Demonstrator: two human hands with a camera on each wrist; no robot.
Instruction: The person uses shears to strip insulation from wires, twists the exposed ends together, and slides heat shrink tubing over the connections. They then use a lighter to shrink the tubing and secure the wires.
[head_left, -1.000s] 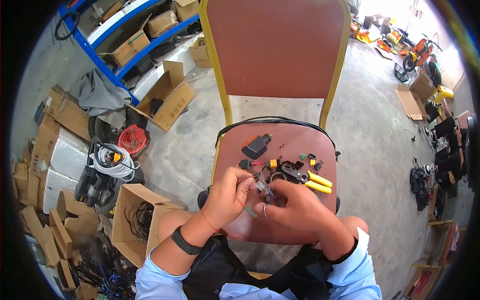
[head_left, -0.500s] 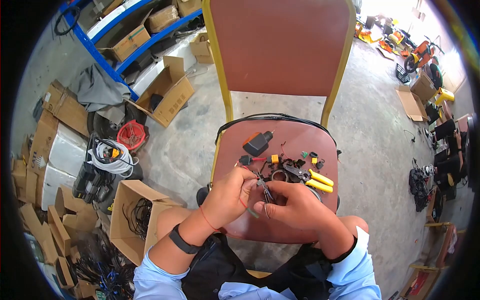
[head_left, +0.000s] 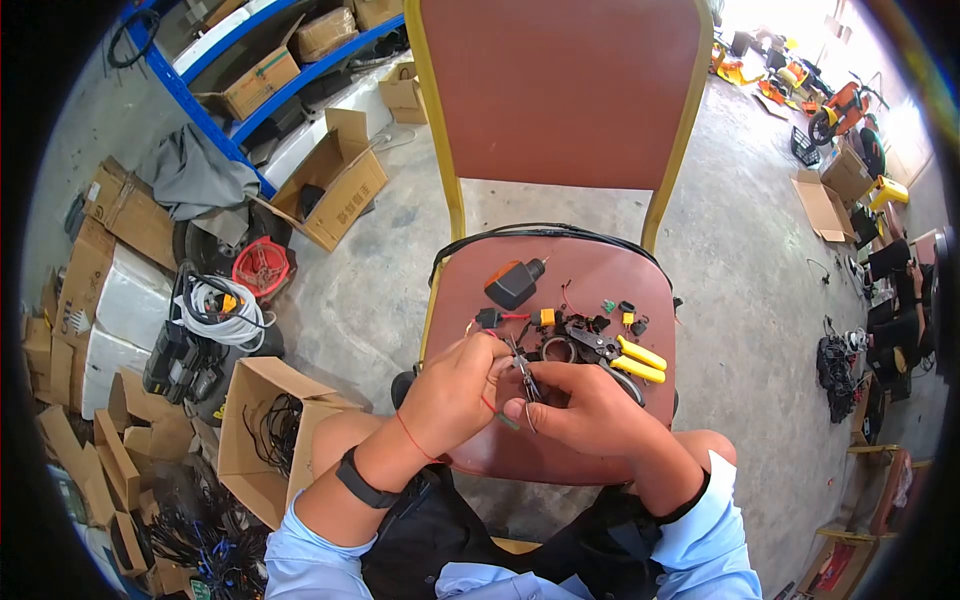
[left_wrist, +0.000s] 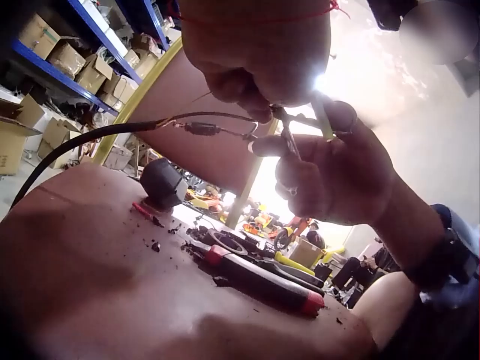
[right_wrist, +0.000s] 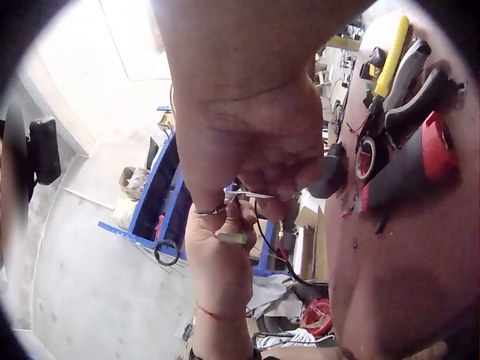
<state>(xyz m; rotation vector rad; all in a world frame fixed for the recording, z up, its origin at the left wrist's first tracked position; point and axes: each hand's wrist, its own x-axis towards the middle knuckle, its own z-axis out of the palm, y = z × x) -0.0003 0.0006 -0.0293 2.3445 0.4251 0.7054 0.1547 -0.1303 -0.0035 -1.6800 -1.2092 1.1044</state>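
I see wire (left_wrist: 202, 129) running 9-to-3, left hand (head_left: 455, 385) pinching it; right hand (head_left: 585, 408) at 3 o'clock grips small pliers (head_left: 524, 377) on its end, hands together.

Head view looks steeply down from above, both hands meeting over the chair seat (head_left: 590, 275), floor clutter wide around. Left wrist view sits low on the seat (left_wrist: 90, 285), close, looking up and across at the hands against bright light. Right wrist view peers past the right hand (right_wrist: 247, 142), very near, tilted sideways. All three share the seat, the hands and the small pliers (head_left: 524, 377).
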